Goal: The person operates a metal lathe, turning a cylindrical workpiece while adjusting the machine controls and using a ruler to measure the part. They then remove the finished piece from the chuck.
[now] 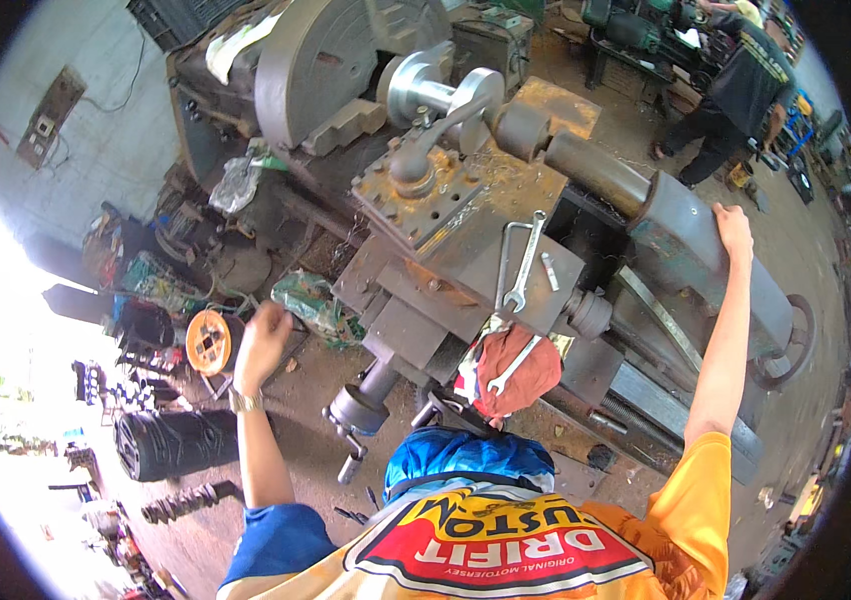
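Observation:
My right arm reaches forward, and my right hand (734, 230) is closed on the edge of the grey lathe tailstock (684, 222). Off the lathe's left side, my left hand (263, 345) hangs in the air with its fingers curled; whatever is in them, if anything, is hidden. Between the large round chuck (311, 70) and the tailstock sits a shiny turned metal workpiece (436, 92). The tool post (416, 185) stands just in front of it. On the carriage lie a combination wrench (528, 262) and a hex key (503, 265). A second wrench (516, 364) rests on a red rag (536, 385).
A crank handle (348, 455) juts toward me beside my waist. Left on the floor are an orange reel (209, 343), a black ribbed cylinder (176, 443) and piled parts. A handwheel (796, 345) ends the tailstock. Another person (736, 90) bends over at the far right.

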Demonstrator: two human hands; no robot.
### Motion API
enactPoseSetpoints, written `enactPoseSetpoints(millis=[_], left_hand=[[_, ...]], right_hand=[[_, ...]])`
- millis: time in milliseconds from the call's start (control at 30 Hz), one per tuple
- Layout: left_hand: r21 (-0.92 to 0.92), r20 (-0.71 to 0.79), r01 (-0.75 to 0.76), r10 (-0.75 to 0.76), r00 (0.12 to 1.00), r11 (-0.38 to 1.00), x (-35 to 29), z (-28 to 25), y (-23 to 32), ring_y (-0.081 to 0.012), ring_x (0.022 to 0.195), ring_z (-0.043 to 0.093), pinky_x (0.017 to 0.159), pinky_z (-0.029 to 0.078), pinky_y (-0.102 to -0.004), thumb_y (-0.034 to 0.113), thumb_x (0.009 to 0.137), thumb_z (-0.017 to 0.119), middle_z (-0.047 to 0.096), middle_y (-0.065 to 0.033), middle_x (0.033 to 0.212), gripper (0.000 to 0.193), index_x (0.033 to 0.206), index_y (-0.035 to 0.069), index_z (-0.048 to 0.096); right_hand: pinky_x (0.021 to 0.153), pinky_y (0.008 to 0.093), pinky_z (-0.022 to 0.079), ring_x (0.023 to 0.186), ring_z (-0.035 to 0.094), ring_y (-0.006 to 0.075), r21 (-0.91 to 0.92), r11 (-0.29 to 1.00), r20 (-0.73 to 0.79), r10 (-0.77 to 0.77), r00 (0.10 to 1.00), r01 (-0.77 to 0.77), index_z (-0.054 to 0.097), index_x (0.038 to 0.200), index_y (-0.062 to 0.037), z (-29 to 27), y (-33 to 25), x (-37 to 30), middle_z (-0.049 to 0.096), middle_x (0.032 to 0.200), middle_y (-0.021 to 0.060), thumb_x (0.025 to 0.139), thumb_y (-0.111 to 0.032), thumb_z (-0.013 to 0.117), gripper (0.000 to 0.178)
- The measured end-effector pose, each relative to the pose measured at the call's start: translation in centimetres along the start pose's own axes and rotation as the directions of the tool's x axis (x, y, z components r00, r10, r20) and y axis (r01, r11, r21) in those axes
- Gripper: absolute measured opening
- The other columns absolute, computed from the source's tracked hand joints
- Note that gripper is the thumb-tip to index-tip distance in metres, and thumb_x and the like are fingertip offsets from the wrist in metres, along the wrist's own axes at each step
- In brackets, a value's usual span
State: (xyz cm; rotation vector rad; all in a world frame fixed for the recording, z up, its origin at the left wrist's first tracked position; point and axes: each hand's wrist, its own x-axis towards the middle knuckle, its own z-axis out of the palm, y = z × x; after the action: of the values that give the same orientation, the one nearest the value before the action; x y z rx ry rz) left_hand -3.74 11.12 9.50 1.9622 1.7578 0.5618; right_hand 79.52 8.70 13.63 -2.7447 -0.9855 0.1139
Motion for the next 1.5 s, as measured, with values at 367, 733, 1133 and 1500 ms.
enactPoseSetpoints(millis=[367,733,1133,1500], left_hand=[[-0.253,0.519,0.572,-0.389,0.761,0.780,-27.1,12.6,-8.4,-0.0212,0.084,0.065,0.083,0.053,-0.0366,0.025,0.104,0.045,0.069,-0.0126,0.092,0.036,0.107,-0.001,0.068],[0.116,0.359,0.321,-0.342,0.868,0.940,-24.9,11.0,-4.8,-0.0301,0.079,0.070,0.074,0.053,-0.0423,0.025,0.076,0.081,0.073,-0.0195,0.089,0.041,0.107,0.000,0.070],[0.441,-0.240,0.490,-0.427,0.872,0.752,-18.6,13.7,-12.8,-0.0419,0.067,0.068,0.060,0.055,-0.0473,0.031,0.077,0.078,0.070,-0.0176,0.071,0.028,0.076,0.004,0.071],[0.302,0.411,0.476,-0.563,0.717,0.826,-23.0,19.3,-11.6,-0.0354,0.064,0.067,0.061,0.056,-0.0459,0.029,0.070,0.085,0.069,-0.0144,0.070,0.032,0.076,0.002,0.069]], right_hand=[[0.101,0.0527,0.048,0.117,0.061,0.0468,0.013,0.999,-0.107,-0.028,0.994,0.030,0.069,0.113,0.0024,-0.9,-1.7,-3.9,0.065,0.123,0.0293,0.097,-0.048,0.047,0.057],[0.096,0.0515,0.052,0.107,0.067,0.0449,0.088,0.993,-0.102,-0.073,0.992,0.082,0.072,0.105,0.0021,-0.8,-1.6,-4.6,0.069,0.111,0.0288,0.097,-0.046,0.047,0.055],[0.096,0.0507,0.052,0.108,0.066,0.0438,0.044,0.998,-0.127,-0.027,0.992,0.033,0.073,0.106,0.0004,-1.2,-2.6,-5.2,0.069,0.114,0.0278,0.095,-0.043,0.049,0.050],[0.096,0.0490,0.052,0.108,0.066,0.0435,0.089,0.995,-0.107,-0.029,0.994,0.038,0.074,0.106,-0.0032,-1.7,-2.7,-5.5,0.070,0.113,0.0265,0.094,-0.044,0.051,0.048]])
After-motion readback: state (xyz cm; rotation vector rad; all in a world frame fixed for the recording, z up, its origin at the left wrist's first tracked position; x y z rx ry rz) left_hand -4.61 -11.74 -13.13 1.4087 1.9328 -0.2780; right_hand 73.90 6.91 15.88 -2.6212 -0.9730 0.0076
